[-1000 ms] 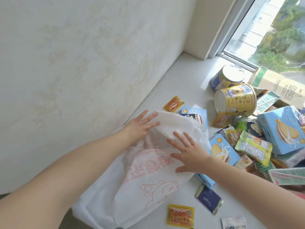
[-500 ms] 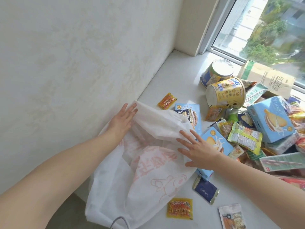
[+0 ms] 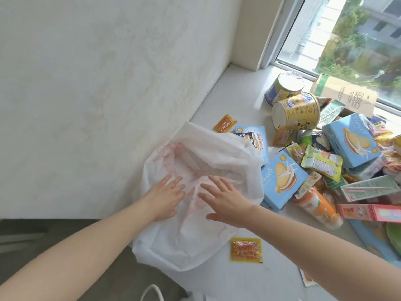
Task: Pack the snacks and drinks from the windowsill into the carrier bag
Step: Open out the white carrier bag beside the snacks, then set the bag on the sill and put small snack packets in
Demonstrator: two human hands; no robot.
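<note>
A white carrier bag (image 3: 195, 240) with pink print lies crumpled on the windowsill (image 3: 234, 94), its near end hanging over the edge. My left hand (image 3: 165, 196) and my right hand (image 3: 225, 203) rest flat on its middle, fingers straight, side by side. To the right lies a heap of snacks: blue biscuit boxes (image 3: 280, 179), a yellow noodle cup (image 3: 297, 111), a green packet (image 3: 321, 161) and an orange bottle (image 3: 316, 207). A yellow sachet (image 3: 246, 249) lies just beside the bag's near right corner.
A textured wall (image 3: 97, 83) runs along the left. Another cup (image 3: 282, 88) and a cardboard box (image 3: 345, 94) lie by the window at the back. A second yellow sachet (image 3: 224, 123) lies behind the bag. The floor (image 3: 32, 240) is below the sill edge.
Both hands slid back from the bag's far edge to its middle and now lie close together. The bag's far end has puffed up and rumpled. The camera shifted left.
</note>
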